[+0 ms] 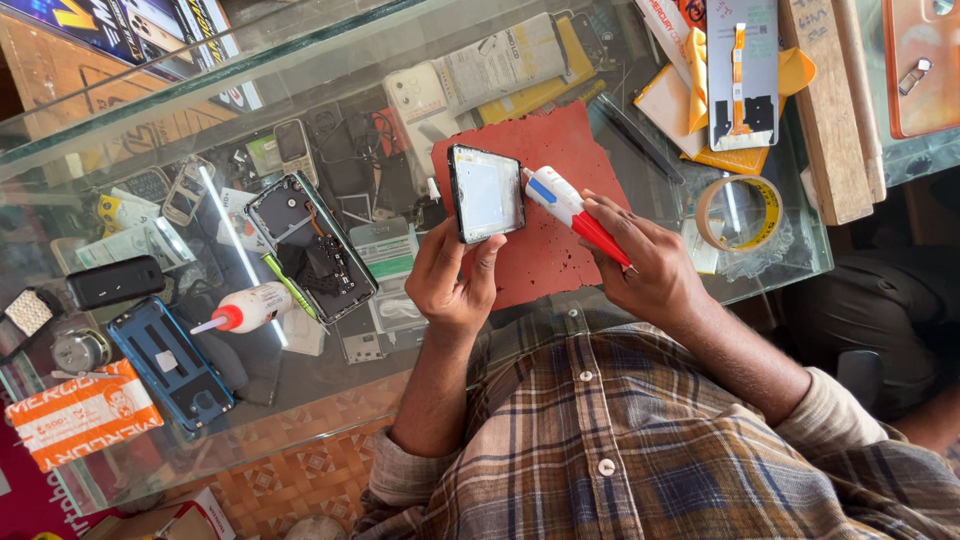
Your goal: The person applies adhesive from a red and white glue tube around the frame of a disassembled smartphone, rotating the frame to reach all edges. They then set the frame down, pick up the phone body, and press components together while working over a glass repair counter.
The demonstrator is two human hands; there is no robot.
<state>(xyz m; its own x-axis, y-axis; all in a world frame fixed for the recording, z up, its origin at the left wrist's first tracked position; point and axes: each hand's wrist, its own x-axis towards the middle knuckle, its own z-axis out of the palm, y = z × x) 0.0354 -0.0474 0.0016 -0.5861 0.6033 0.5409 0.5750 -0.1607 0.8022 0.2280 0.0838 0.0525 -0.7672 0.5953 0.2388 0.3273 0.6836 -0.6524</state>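
Two bare hands are working over a glass counter (pixel 700 290), above a red mat (pixel 545 160). The left hand (pixel 452 280) is gripping a phone screen (pixel 486 193), a dark-framed rectangle with rounded corners and a pale, glossy face, tilted slightly; the thumb is pressing along its lower right edge while the other fingers (pixel 432 250) are curling behind its left side, clamped on it. The right hand (pixel 640 255) is closing its fingers around a glue tube (pixel 575 208), white with a blue patch and a red tail end, its nozzle touching the screen's right edge just above the left thumb. Beyond the right knuckles, a roll of tape (pixel 740 212) is lying on the glass. Left of the left-hand fingers, an opened phone body (pixel 310 245) is showing its insides, with a small white bottle (pixel 250 307) capped in red just beside it.
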